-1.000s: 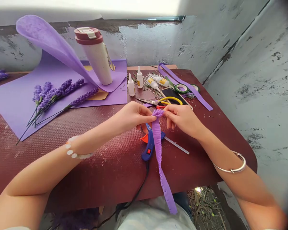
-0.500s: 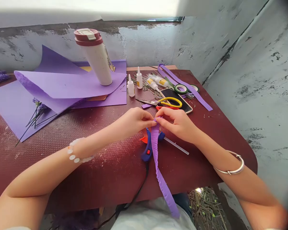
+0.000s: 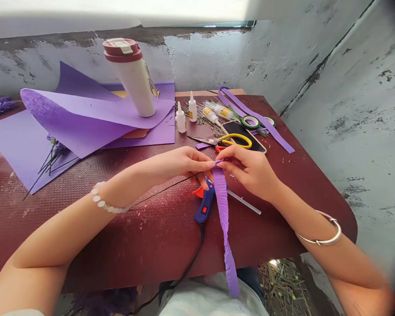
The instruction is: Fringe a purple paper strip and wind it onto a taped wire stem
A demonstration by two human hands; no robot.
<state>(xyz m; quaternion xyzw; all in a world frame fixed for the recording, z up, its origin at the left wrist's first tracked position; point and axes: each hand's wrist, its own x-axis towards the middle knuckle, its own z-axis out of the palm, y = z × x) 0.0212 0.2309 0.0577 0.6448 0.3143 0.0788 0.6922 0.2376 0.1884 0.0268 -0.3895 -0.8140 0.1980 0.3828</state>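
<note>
A long strip of pleated purple paper (image 3: 221, 197) hangs from my fingertips, its lower end over the table's front edge. My left hand (image 3: 192, 164) pinches its top end, and a thin dark green stem (image 3: 164, 189) runs out from under this hand toward the bracelet. Pressed against the same top end, my right hand (image 3: 248, 169) grips the paper between thumb and forefinger. Behind the strip lies a blue hot glue gun (image 3: 202, 210) with an orange trigger; a clear glue stick (image 3: 246, 203) sticks out of it to the right.
Yellow-handled scissors (image 3: 235, 140) lie over a phone (image 3: 257, 142) beyond my hands. Small glue bottles (image 3: 181, 120), rolls of green tape (image 3: 250, 122) and a purple strip (image 3: 270, 127) are behind. A tumbler (image 3: 134, 85) stands on purple sheets (image 3: 95, 114) at left. A black cord (image 3: 194, 256) crosses the front edge.
The thin stem now shows below my left hand. The strip's hanging end has swung slightly left, and its top is turned so more of its pleated face shows.
</note>
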